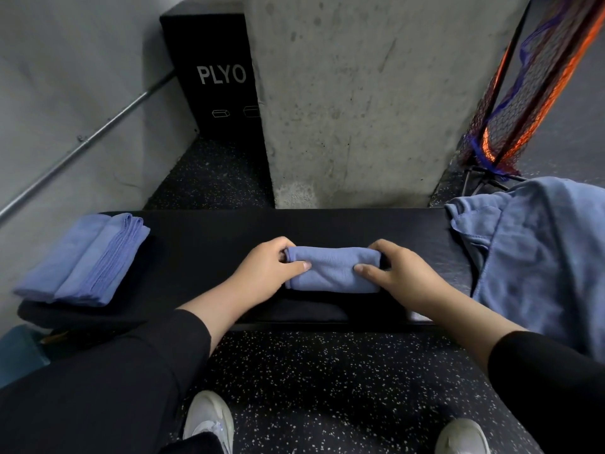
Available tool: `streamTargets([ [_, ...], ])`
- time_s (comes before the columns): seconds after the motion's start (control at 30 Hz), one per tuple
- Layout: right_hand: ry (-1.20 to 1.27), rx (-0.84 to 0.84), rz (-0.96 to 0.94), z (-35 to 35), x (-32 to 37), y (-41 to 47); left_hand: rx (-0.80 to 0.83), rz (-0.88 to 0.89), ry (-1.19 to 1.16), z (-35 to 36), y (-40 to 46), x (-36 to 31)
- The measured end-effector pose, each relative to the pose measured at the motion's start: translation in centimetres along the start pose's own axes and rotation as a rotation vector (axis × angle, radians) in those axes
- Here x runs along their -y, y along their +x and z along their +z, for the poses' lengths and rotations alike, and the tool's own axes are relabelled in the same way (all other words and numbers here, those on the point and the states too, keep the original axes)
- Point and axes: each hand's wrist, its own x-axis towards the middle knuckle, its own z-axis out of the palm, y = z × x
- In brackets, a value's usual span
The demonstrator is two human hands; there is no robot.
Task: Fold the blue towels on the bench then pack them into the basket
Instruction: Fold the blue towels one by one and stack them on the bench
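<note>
A small folded blue towel point(332, 268) lies in the middle of the black bench point(203, 244). My left hand point(265, 268) grips its left end, thumb laid across the top. My right hand point(397, 271) grips its right end the same way. Two folded blue towels point(85, 260) lie side by side at the bench's left end. A heap of unfolded blue towels point(537, 253) covers the right end and hangs over the front edge. No basket is in view.
A concrete pillar point(360, 103) stands right behind the bench. A black PLYO box point(216, 77) sits at the back left beside a wall with a metal pipe point(85, 142). Netted orange and purple gear point(523, 93) leans at the right. My shoes point(209, 421) rest on speckled floor.
</note>
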Motion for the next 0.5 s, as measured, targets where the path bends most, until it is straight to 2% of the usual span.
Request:
streamTargets([
  [0.07,0.017,-0.067,-0.004,0.5,-0.1,0.4,-0.012,-0.059,-0.070,0.3,0.3,0.0],
  [0.13,-0.078,-0.146,-0.113,1.2,-0.1,0.6,-0.022,-0.047,0.008,0.8,0.3,0.0],
  [0.2,-0.269,-0.215,-0.282,1.9,-0.2,0.7,-0.088,0.115,0.261,1.3,0.3,0.0],
  [0.27,-0.421,-0.269,-0.381,2.6,-0.1,0.7,-0.154,0.393,0.548,1.5,0.2,0.0],
  [0.3,-0.459,-0.276,-0.411,2.9,-0.1,0.6,-0.120,0.483,0.653,1.7,0.1,-0.1],
  [0.33,-0.472,-0.267,-0.432,3.2,-0.1,0.4,-0.034,0.510,0.738,1.9,-0.1,-0.1],
  [0.4,-0.466,-0.178,-0.409,3.6,-0.4,0.1,0.158,0.413,0.883,2.5,-0.5,0.3],
  [0.5,-0.500,0.065,-0.292,3.2,-0.9,-0.5,0.210,0.328,0.950,2.5,-0.9,1.3],
])
